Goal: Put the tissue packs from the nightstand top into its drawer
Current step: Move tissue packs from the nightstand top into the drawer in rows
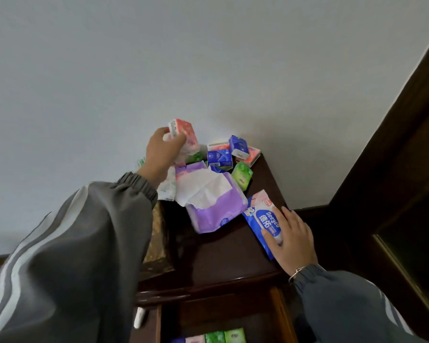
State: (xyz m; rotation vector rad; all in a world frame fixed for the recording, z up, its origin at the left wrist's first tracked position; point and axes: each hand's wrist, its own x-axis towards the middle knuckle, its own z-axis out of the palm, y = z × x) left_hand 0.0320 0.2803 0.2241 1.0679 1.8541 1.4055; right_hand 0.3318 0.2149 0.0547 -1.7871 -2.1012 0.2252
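Note:
My left hand (162,154) is lifted above the back of the dark wooden nightstand (223,253) and grips a pink tissue pack (183,131). My right hand (291,240) lies on a blue and pink wipes pack (260,216) at the top's right edge, fingers curled around it. A large purple tissue pack (216,211) with white tissue spilling out lies in the middle. Small blue packs (219,158), a green pack (242,175) and pink packs (252,154) are piled at the back against the wall. The open drawer (276,315) below holds green and pink packs (224,336).
A white wall rises behind the nightstand. A dark wooden frame (394,149) stands to the right. A patterned box (157,246) sits at the top's left, partly behind my left sleeve. A small white object (139,318) lies left of the drawer.

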